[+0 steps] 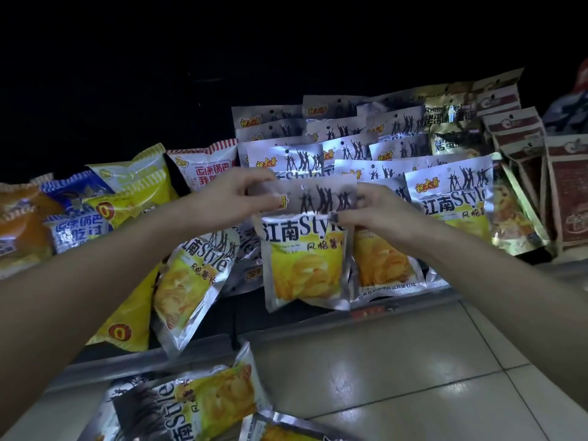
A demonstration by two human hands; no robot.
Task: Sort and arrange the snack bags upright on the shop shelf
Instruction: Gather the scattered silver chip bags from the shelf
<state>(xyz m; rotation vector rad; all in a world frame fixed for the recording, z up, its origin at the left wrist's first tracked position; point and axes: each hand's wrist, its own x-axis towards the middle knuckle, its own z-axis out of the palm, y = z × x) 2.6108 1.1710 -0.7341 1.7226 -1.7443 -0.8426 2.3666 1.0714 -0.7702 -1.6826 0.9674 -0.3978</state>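
The shop shelf is dark, with a pale metal front edge above glossy floor tiles. On it, rows of flat silver foil chip bags stand upright, overlapping like shingles. One crinkled foil bag leans tilted at the left front; another lies sideways below the shelf. The held bag, rectangular, silver and yellow, hangs upright, long axis vertical, print facing the camera, before the front row. The left hand and right hand pinch its top corners.
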